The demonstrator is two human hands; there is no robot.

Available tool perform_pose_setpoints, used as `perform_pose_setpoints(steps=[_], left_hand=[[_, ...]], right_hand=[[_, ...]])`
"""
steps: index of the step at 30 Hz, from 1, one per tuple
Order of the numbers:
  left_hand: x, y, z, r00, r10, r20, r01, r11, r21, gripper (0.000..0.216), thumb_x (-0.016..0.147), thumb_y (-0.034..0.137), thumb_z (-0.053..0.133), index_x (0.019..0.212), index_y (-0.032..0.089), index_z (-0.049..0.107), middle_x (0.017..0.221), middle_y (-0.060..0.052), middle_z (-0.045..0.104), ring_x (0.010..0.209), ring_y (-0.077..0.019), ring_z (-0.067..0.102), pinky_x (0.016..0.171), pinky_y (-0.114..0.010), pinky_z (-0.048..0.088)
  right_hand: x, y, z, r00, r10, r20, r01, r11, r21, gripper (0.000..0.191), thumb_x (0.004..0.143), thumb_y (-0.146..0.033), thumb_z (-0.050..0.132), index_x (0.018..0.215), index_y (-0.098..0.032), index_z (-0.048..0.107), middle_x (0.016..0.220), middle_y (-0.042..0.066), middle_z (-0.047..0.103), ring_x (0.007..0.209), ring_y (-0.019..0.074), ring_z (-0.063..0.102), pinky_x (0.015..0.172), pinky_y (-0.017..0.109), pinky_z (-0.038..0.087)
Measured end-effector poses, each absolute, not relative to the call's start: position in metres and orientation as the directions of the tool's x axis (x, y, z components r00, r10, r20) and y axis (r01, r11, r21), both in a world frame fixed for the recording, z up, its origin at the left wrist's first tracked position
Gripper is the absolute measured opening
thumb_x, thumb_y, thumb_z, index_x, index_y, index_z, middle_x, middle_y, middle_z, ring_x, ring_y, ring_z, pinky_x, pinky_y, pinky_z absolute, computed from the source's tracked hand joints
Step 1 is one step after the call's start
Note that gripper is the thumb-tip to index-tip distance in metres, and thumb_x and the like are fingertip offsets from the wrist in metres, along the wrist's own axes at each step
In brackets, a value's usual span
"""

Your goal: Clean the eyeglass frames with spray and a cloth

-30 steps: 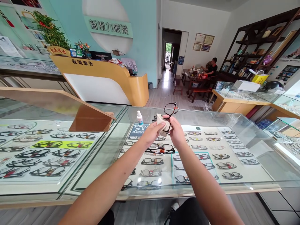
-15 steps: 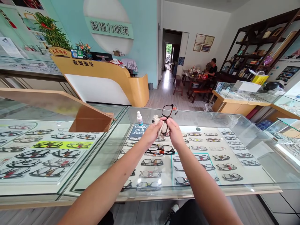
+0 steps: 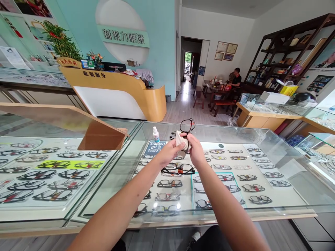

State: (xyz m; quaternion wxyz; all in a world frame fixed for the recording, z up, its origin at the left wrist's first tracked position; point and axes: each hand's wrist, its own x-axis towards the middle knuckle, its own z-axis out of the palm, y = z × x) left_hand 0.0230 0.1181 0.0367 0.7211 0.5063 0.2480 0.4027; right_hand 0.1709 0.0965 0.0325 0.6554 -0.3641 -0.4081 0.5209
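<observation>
Both my hands are raised above the glass display counter [image 3: 261, 137]. My right hand [image 3: 195, 150] grips a pair of black-framed glasses [image 3: 186, 126], one lens sticking up above my fingers. My left hand [image 3: 170, 152] pinches a pale cleaning cloth [image 3: 180, 139] against the lower lens of those glasses. Another black pair of glasses [image 3: 178, 168] lies on the counter top just below my hands. A small white spray bottle with a blue label [image 3: 156, 134] stands on the glass to the left of my hands.
Rows of glasses fill the case under the glass. A tilted wooden-backed mirror [image 3: 86, 127] sits on the left counter. A yellow reception desk [image 3: 117, 90] stands behind. A person sits at a far table [image 3: 237, 80]. Shelving [image 3: 288, 52] lines the right wall.
The glasses have dropped slightly and the cloth has shifted over the lower lens as my hands work together. The view has tilted a little.
</observation>
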Motion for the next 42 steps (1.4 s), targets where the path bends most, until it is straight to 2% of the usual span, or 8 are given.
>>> perform_pose_setpoints(steps=[4,11,17,21,25,29,36,42], left_hand=[[0.021,0.116,0.040,0.586,0.807,0.070,-0.317,0.149,0.937,0.092,0.081,0.044,0.099,0.160,0.024,0.059,0.121,-0.011,0.080,0.108,-0.0260,0.073,0.087,-0.033,0.052],[0.026,0.112,0.041,0.529,0.844,0.082,-0.294,0.092,0.951,0.089,0.079,0.049,0.099,0.156,0.025,0.061,0.113,-0.006,0.077,0.096,-0.0204,0.068,0.085,-0.031,0.050],[0.032,0.113,0.034,0.455,0.884,0.108,-0.269,0.021,0.963,0.089,0.076,0.057,0.099,0.150,0.025,0.062,0.106,-0.003,0.075,0.086,-0.0167,0.065,0.075,-0.028,0.047],[0.036,0.114,0.031,0.426,0.897,0.118,-0.279,0.006,0.960,0.092,0.074,0.062,0.099,0.148,0.023,0.061,0.112,-0.004,0.076,0.090,-0.0176,0.067,0.074,-0.027,0.047],[0.038,0.115,0.030,0.382,0.917,0.115,-0.286,-0.001,0.958,0.092,0.069,0.064,0.101,0.141,0.022,0.063,0.114,-0.005,0.077,0.092,-0.0182,0.068,0.078,-0.028,0.049],[0.040,0.116,0.029,0.321,0.940,0.119,-0.297,-0.020,0.955,0.090,0.067,0.069,0.099,0.135,0.020,0.065,0.103,-0.003,0.076,0.089,-0.0178,0.068,0.080,-0.029,0.052],[0.043,0.111,0.035,0.238,0.967,0.092,-0.322,-0.011,0.947,0.090,0.062,0.073,0.099,0.127,0.018,0.069,0.086,0.000,0.071,0.072,-0.0150,0.062,0.065,-0.028,0.052],[0.044,0.111,0.036,0.200,0.974,0.103,-0.346,-0.028,0.938,0.087,0.063,0.076,0.098,0.121,0.017,0.071,0.080,0.000,0.071,0.068,-0.0157,0.063,0.062,-0.029,0.052]], right_hand=[[0.171,0.101,0.032,0.198,0.976,0.096,-0.445,0.176,-0.878,0.038,0.077,-0.058,0.084,0.089,-0.023,0.071,0.075,-0.002,0.057,0.065,0.0138,0.039,0.053,0.029,0.024],[0.171,0.099,0.031,0.189,0.978,0.089,-0.414,0.162,-0.896,0.039,0.080,-0.059,0.085,0.094,-0.024,0.075,0.075,-0.003,0.056,0.064,0.0122,0.038,0.051,0.027,0.023],[0.170,0.096,0.032,0.164,0.978,0.127,-0.344,0.178,-0.922,0.050,0.089,-0.071,0.076,0.106,-0.024,0.080,0.089,0.002,0.071,0.071,0.0156,0.051,0.054,0.027,0.034],[0.171,0.092,0.035,0.153,0.975,0.162,-0.228,0.194,-0.954,0.063,0.095,-0.080,0.064,0.115,-0.024,0.082,0.106,0.005,0.077,0.081,0.0179,0.059,0.059,0.027,0.039],[0.172,0.089,0.037,0.130,0.968,0.216,-0.135,0.233,-0.963,0.074,0.096,-0.088,0.056,0.118,-0.023,0.082,0.106,0.006,0.076,0.083,0.0186,0.059,0.062,0.028,0.041],[0.172,0.089,0.036,0.091,0.970,0.223,-0.122,0.233,-0.965,0.076,0.095,-0.091,0.054,0.115,-0.023,0.081,0.102,0.005,0.072,0.080,0.0172,0.054,0.060,0.027,0.040],[0.169,0.086,0.040,0.046,0.962,0.269,-0.118,0.273,-0.955,0.071,0.092,-0.088,0.061,0.112,-0.023,0.082,0.091,0.002,0.058,0.080,0.0172,0.048,0.057,0.025,0.043],[0.170,0.089,0.037,-0.017,0.948,0.318,-0.172,0.311,-0.935,0.062,0.096,-0.081,0.064,0.115,-0.026,0.086,0.091,0.004,0.063,0.083,0.0191,0.052,0.064,0.028,0.045]])
